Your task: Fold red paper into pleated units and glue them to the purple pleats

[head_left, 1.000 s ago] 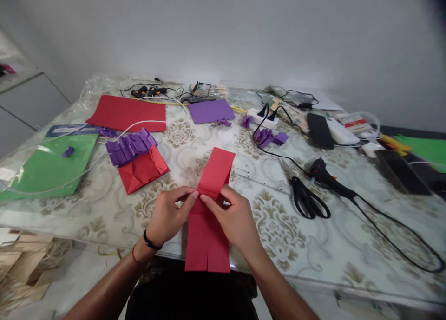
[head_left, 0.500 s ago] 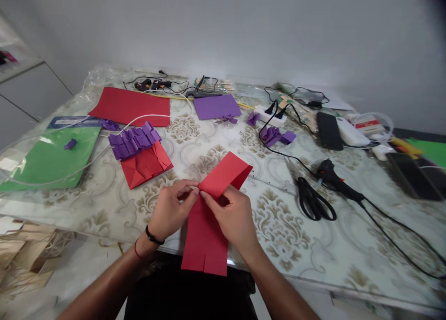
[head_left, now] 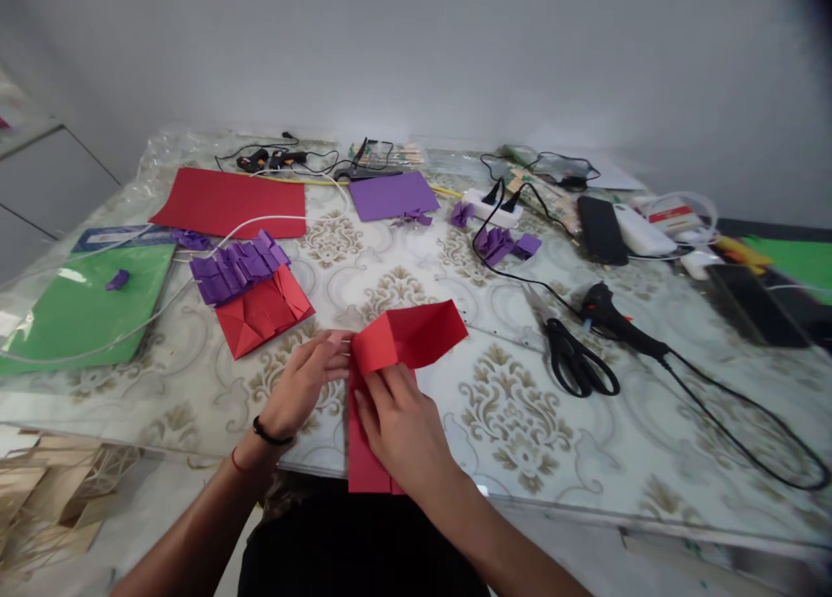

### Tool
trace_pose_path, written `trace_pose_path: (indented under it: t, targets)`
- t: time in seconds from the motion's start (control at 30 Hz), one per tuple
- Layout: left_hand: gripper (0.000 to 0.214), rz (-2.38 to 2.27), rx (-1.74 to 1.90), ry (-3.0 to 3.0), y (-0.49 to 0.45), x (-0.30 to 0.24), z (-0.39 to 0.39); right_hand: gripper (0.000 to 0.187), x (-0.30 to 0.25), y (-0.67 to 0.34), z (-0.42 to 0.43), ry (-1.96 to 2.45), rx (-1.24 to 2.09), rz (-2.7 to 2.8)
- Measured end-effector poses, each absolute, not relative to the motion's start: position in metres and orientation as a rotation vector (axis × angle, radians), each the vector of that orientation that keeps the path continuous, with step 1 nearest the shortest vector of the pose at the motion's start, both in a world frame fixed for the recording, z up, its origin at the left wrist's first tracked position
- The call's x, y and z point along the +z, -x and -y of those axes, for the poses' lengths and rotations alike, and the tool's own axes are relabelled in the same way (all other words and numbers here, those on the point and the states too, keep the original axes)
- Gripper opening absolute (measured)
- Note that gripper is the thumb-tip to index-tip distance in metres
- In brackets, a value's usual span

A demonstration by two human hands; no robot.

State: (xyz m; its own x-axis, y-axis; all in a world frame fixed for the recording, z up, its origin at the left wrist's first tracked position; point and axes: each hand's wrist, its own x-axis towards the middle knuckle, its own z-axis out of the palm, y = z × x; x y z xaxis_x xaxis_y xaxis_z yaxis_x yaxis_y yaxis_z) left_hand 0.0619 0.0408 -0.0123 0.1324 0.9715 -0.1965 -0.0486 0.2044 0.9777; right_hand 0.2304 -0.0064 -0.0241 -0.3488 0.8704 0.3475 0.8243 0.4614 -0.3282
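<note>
A folded sheet of red paper (head_left: 373, 341) sits at the table's near edge, its upper part bent into an open box-like loop and its lower strip pointing towards me. My right hand (head_left: 403, 428) lies over the strip, its fingers gripping the paper under the loop. My left hand (head_left: 305, 385) has its fingers stretched out against the left edge of the paper; its thumb is hidden. To the left lies a red folded paper piece (head_left: 263, 311) with a pleated purple paper strip (head_left: 239, 268) across its top. Black-handled scissors (head_left: 575, 359) rest to the right.
A black glue gun (head_left: 617, 324) with its cord lies right of the scissors. Behind are a white power strip (head_left: 490, 207), purple paper (head_left: 393, 196), red paper (head_left: 234, 203) and phones (head_left: 602, 230). Green paper (head_left: 97, 302) in plastic is at left.
The upper part of the red paper has opened from a flat fold into a box-like loop. My left fingers have loosened from a pinch and straightened; my right hand has shifted left and down.
</note>
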Motion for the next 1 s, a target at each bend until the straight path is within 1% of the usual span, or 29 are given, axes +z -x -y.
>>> trace_pose_path:
  t: [0.13,0.23,0.37,0.47,0.5,0.6,0.7,0.77,0.93,1.0]
  targets:
    - [0.058,-1.096,0.982,-1.002,-0.061,-0.013,-0.043,0.044,-0.022,-0.226,0.018,1.461,0.146,2.333]
    - [0.064,-1.062,0.924,-1.034,-0.056,-0.006,-0.043,0.050,-0.020,-0.223,0.020,1.531,0.182,2.388]
    - [0.057,-1.175,0.802,-1.450,-0.044,0.017,-0.040,0.061,-0.020,-0.222,0.018,1.535,0.224,2.399]
    - [0.072,-1.162,0.759,-1.737,-0.043,0.026,-0.039,0.062,-0.022,-0.222,0.017,1.535,0.250,2.382]
    - [0.072,-1.168,0.752,-1.816,-0.046,0.026,-0.039,0.061,-0.022,-0.222,0.017,1.536,0.258,2.379]
    - [0.054,-1.257,0.761,-2.009,-0.056,0.018,-0.040,0.057,-0.019,-0.225,0.017,1.517,0.282,2.382]
    - [0.036,-1.327,0.784,-2.067,-0.063,0.007,-0.040,0.054,-0.016,-0.233,0.019,1.498,0.287,2.368]
    - [0.028,-1.358,0.795,-2.101,-0.065,0.001,-0.040,0.053,-0.016,-0.239,0.021,1.500,0.267,2.354]
    - [0.036,-1.355,0.842,-2.274,-0.067,-0.009,-0.040,0.051,-0.019,-0.251,0.025,1.521,0.214,2.303]
    - [0.034,-1.366,0.814,-2.299,-0.070,-0.010,-0.041,0.050,-0.020,-0.253,0.027,1.534,0.197,2.292]
